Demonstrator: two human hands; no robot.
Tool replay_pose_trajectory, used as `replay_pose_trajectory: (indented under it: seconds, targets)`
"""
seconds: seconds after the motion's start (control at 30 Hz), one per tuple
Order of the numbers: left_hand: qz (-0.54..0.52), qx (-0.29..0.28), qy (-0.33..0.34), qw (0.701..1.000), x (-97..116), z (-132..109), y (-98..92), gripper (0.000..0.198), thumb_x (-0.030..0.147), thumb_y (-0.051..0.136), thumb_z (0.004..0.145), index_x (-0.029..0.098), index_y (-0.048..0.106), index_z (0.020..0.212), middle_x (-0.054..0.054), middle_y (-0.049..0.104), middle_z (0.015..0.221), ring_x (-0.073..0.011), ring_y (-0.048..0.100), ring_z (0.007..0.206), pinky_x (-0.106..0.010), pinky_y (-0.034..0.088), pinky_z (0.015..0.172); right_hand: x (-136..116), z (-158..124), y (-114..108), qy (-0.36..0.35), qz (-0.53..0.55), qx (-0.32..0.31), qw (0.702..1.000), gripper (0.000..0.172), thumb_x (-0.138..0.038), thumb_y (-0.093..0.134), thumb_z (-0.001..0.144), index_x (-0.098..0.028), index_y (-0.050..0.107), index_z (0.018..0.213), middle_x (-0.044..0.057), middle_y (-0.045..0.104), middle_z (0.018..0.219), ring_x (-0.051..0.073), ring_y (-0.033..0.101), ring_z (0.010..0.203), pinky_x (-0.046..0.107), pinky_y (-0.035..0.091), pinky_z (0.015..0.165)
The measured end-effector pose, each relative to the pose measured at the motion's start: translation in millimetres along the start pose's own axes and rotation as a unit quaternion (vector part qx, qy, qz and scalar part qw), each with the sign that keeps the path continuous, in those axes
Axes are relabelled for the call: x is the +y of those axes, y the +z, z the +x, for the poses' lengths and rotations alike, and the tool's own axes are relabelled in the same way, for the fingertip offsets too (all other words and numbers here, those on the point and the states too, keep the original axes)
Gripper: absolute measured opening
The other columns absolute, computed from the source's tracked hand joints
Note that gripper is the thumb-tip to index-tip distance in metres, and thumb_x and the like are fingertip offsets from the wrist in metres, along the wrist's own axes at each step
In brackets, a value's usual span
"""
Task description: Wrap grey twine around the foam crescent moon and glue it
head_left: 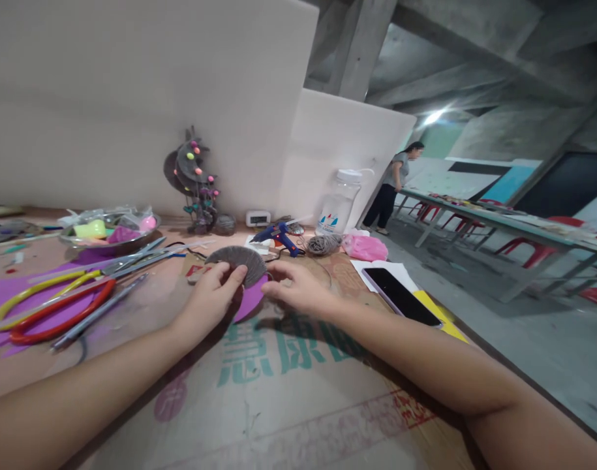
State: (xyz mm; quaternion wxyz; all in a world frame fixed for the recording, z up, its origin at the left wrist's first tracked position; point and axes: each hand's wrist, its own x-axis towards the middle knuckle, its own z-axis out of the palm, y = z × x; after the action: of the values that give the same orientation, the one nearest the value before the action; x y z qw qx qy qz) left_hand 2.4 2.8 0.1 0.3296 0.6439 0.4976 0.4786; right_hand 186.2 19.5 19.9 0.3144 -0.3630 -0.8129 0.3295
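Printed cardboard (278,411) lies nearest. Over it, the left hand (211,297) pinches a grey ribbed disc (242,261) above a purple piece (250,301); the right hand (298,287) curls at their right edge, its grip unclear.

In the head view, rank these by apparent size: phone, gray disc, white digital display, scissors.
1. Scissors
2. Phone and gray disc: too alike to rank, the disc partly covered
3. White digital display
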Motion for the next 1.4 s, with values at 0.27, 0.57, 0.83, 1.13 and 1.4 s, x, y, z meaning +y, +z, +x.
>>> replay_pose_trajectory:
  seconds: [0.27,0.57,0.83,1.13,1.4]
  targets:
    - [0.002,-0.024,0.008,1.0,1,-3,1.1,0.032,0.042,0.05,0.084,0.019,0.043,0.063,0.005,0.047,0.055,-0.0116,0.046,0.053,-0.024,0.034,0.051,2,-9,19,0.072,0.005,0.047,0.996,0.026,-0.036,0.053,0.082,-0.016,0.051,0.065,-0.002,0.051,0.061,0.009,0.044,0.056,0.021,0.034,0.053]
    - [-0.105,-0.094,0.004,0.99,0,-6,3.4,0.024,0.043,0.059,0.076,0.019,0.055,0.078,0.002,0.058,0.063,-0.0145,0.055,0.058,-0.025,0.044,0.055,6,-13,5,-0.073,-0.179,0.143,0.971,0.007,-0.021,0.05,0.081,-0.02,0.053,0.087,-0.001,0.056,0.072,0.012,0.049,0.065,0.023,0.038,0.061]
    - [-0.076,-0.073,-0.008,0.994,3,-2,2.0,0.028,0.039,0.057,0.077,0.017,0.065,0.092,-0.003,0.069,0.089,-0.021,0.061,0.081,-0.026,0.047,0.066,17,-8,-6,-0.253,-0.4,0.037,0.88,0.014,-0.023,0.047,0.086,-0.017,0.056,0.094,0.007,0.062,0.085,0.018,0.052,0.081,0.031,0.036,0.073]
    - [-0.098,-0.072,-0.072,0.99,1,1,2.3,0.023,0.039,0.059,0.076,0.017,0.058,0.08,0.003,0.055,0.055,-0.0123,0.051,0.05,-0.022,0.04,0.048,54,16,-44,-0.002,-0.205,0.241,0.949,0.024,-0.037,0.047,0.086,-0.015,0.054,0.095,0.006,0.06,0.087,0.016,0.054,0.077,0.029,0.043,0.071]
    - [-0.091,-0.069,-0.059,0.992,-8,5,4.4,0.019,0.035,0.059,0.074,0.016,0.055,0.073,0.001,0.06,0.059,-0.0133,0.054,0.052,-0.023,0.043,0.051,86,39,-57,0.073,-0.167,0.161,0.97,0.051,-0.031,0.059,0.078,-0.014,0.049,0.125,0.015,0.054,0.125,0.02,0.057,0.103,0.034,0.044,0.089]
